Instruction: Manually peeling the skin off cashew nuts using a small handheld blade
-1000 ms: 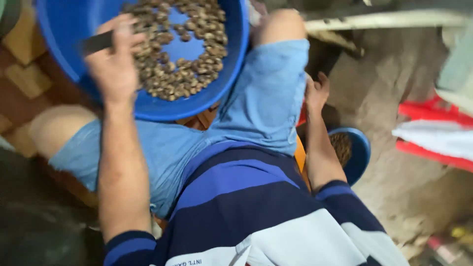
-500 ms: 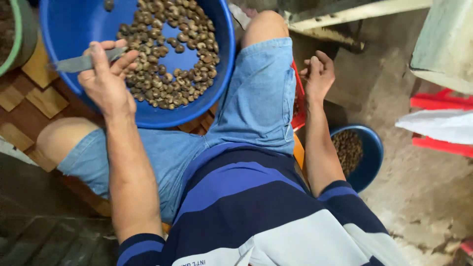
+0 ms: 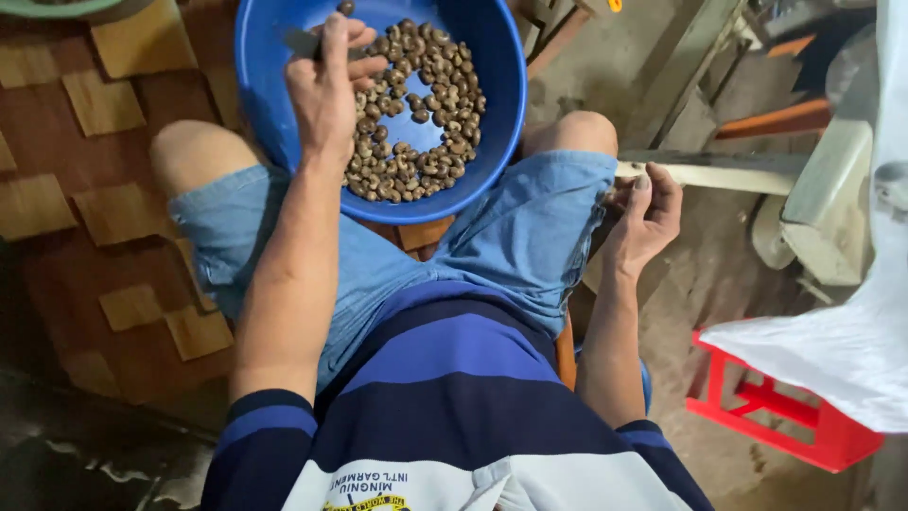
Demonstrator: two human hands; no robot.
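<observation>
Blue plastic, the big basin (image 3: 274, 123) sat between the seated person's knees, its bottom scattered with brown nuts (image 3: 416, 123). Over its near rim the left hand (image 3: 326, 85) was curled shut around a small dark blade (image 3: 305, 43). Off past the right knee, the right hand (image 3: 643, 218) hung with fingers loosely bent; whether it pinched anything, I couldn't tell. A red stool (image 3: 785, 416) stood nearby.

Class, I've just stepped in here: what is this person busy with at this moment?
A seated person has a blue basin of brown nuts between the knees. The left hand is over the nuts, gripping a small dark blade-like tool. The right hand is out beside the right knee, fingers curled; what it holds is unclear.
</observation>
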